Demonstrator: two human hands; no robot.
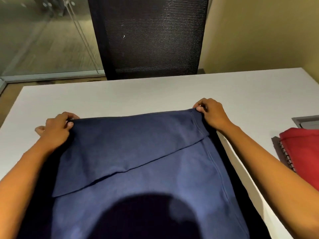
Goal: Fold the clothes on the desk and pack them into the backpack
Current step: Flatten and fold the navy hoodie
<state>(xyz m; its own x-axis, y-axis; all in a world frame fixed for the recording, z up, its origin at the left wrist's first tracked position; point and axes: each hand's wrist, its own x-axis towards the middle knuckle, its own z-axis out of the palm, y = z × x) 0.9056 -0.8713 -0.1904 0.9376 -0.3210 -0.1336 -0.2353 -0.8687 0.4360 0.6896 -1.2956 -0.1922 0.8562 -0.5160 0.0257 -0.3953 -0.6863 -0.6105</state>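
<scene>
A navy blue garment (pixel 138 169) is spread over the white desk (pixel 138 94), reaching from the middle of the desk down to the near edge. Its far part is doubled over, and the folded flap runs slantwise across the cloth. My left hand (pixel 57 128) pinches the far left corner of that fold. My right hand (pixel 212 112) pinches the far right corner, a little farther from me. Both hands hold the cloth just above the desk top. No backpack is in view.
A folded red garment (pixel 303 152) lies at the right edge on a spiral-bound notebook (pixel 284 156). Behind it is a grey cable hatch (pixel 307 121) set in the desk. A black mesh chair (pixel 151 37) stands beyond the far edge, with a glass wall at the left.
</scene>
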